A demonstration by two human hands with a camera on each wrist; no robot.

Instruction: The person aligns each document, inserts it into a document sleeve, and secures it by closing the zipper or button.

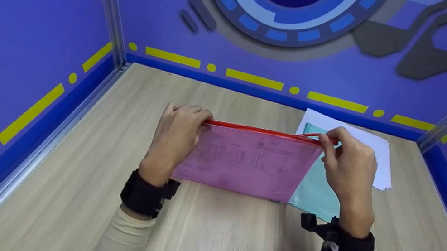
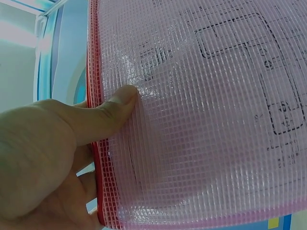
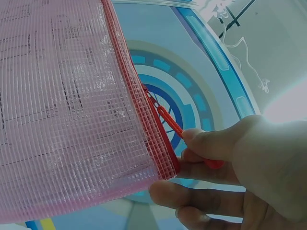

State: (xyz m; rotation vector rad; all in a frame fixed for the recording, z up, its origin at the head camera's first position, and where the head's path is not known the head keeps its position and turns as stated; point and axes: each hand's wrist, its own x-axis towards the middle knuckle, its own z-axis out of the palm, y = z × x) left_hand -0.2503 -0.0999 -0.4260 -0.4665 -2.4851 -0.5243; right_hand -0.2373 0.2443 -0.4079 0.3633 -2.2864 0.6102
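Observation:
A pink mesh zipper pouch [image 1: 244, 161] with a red zipper along its top edge is held up above the table. Printed paper shows through its translucent side. My left hand [image 1: 178, 136] grips the pouch's top left corner, thumb on the near face in the left wrist view and fingers behind it. At the other end, my right hand [image 1: 349, 166] pinches the red zipper pull cord [image 3: 170, 120] between thumb and forefinger. The zipper slider sits close to the right corner of the pouch. In the right wrist view the other fingers lie just below that corner.
A green pouch [image 1: 318, 188] lies on the wooden table [image 1: 212, 238] behind the pink one, partly hidden. White paper sheets [image 1: 375, 161] lie beneath it at the back right. Blue-purple panels [image 1: 153, 2] wall the table at the back and sides.

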